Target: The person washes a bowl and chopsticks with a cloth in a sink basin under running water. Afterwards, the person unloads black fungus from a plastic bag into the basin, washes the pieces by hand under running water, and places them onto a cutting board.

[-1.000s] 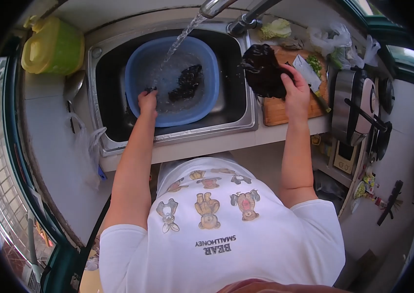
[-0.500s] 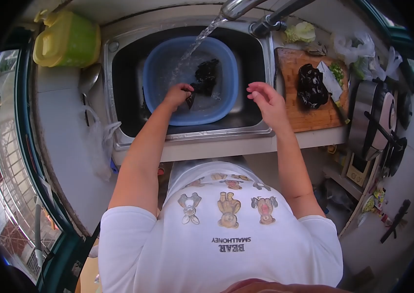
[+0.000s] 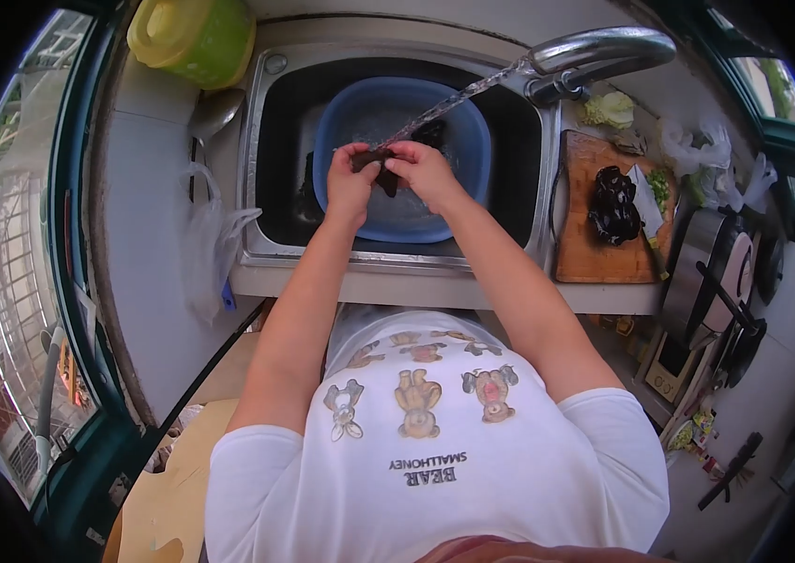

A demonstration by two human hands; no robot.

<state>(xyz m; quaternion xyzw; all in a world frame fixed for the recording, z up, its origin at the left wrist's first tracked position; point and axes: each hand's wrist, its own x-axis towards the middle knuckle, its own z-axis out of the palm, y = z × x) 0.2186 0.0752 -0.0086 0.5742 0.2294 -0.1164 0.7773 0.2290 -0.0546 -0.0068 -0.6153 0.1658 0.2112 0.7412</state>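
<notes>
Over the blue basin (image 3: 484, 169), my left hand (image 3: 349, 186) and my right hand (image 3: 428, 176) pinch a dark brown, thin piece of wood ear mushroom (image 3: 387, 181) between their fingertips. Water from the faucet (image 3: 604, 49) streams down right beside the fingers. The basin sits in the steel sink and holds water, with more black pieces (image 3: 429, 133) lying in it, partly hidden behind the stream and my right hand.
Right of the sink, a wooden cutting board (image 3: 595, 263) carries a glossy black heap (image 3: 614, 208), a knife (image 3: 646, 202) and chopped greens (image 3: 658, 188). Cabbage (image 3: 611, 110) lies behind it. At left are a ladle (image 3: 216, 114), a plastic bag (image 3: 205, 253) and a yellow-green container (image 3: 196, 42).
My right hand has come left from the sink's right edge and joined my left hand on the dark piece. The piece has been lifted toward the water stream. The view has shifted.
</notes>
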